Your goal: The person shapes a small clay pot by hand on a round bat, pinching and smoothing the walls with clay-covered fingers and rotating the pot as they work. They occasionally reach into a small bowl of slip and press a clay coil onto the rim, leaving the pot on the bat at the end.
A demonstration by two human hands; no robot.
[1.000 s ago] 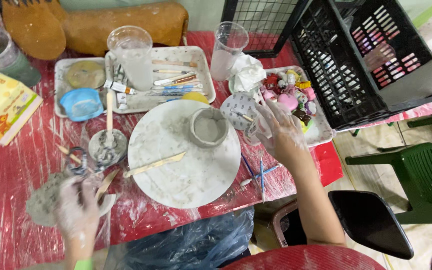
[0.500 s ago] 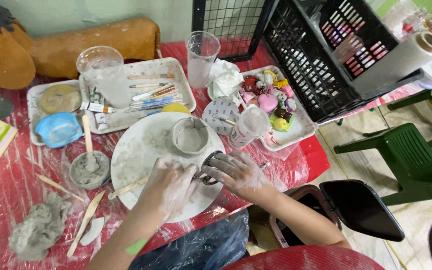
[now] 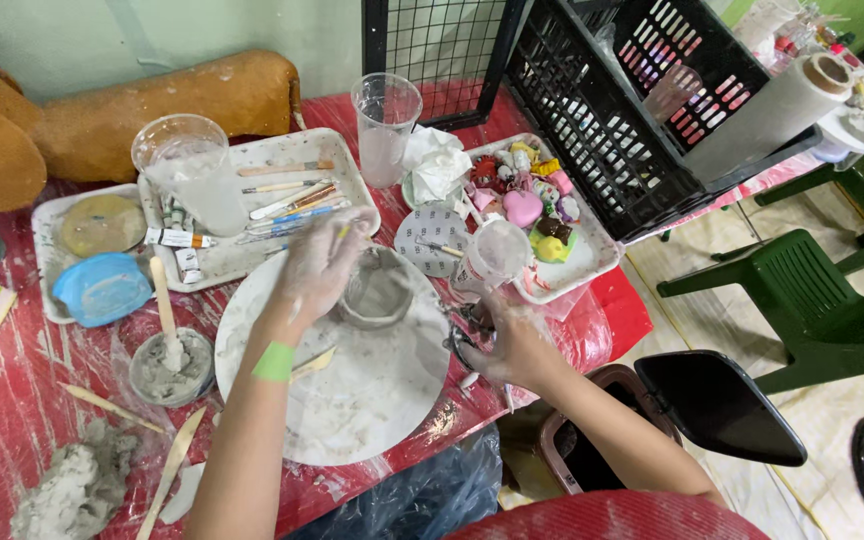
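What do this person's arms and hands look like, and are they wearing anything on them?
Both arms are bare, with no sleeves or gloves showing. The left hand and right hand are smeared with pale grey clay. A bright green wristband circles the left wrist. No rings or watch can be made out.

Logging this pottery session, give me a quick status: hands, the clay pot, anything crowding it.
Left hand on clay pot rim, fingers curled. Right hand at the round board edge, grip unclear. Pot upright on board. Plastic cup close by the pot.
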